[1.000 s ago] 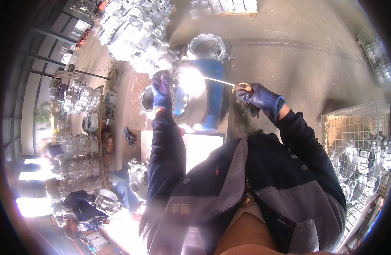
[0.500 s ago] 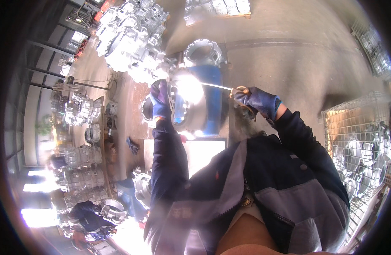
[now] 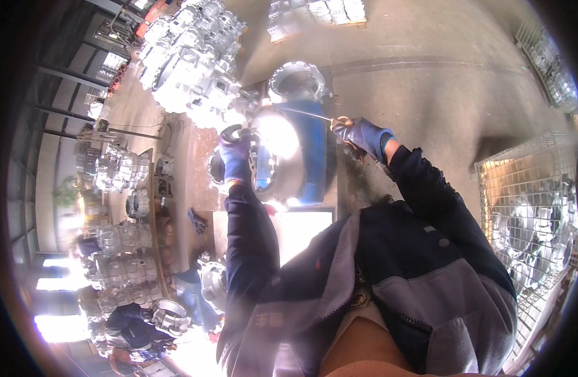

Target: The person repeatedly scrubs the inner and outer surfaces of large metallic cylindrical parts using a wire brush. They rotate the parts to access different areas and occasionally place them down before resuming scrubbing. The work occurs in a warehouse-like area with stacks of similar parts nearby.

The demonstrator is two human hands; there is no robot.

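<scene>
A large silvery ring-shaped metal casting stands in front of me against a blue drum-like support, part of it washed out by glare. My left hand, in a dark blue-purple glove, has its fingers curled at the casting's left rim. To the right, my gloved right hand is closed round the tan handle of a tool with a long thin rod. The rod reaches left over the casting's upper edge. Glare hides where its tip ends.
Another ring casting sits just beyond the blue support. Bright castings are piled at the far left. A wire cage of metal parts stands at right. A glove lies at left, and a co-worker bends at lower left.
My right hand and the thin-rod tool have shifted left and slightly away from me. My left hand has come slightly nearer, still at the casting's rim.
</scene>
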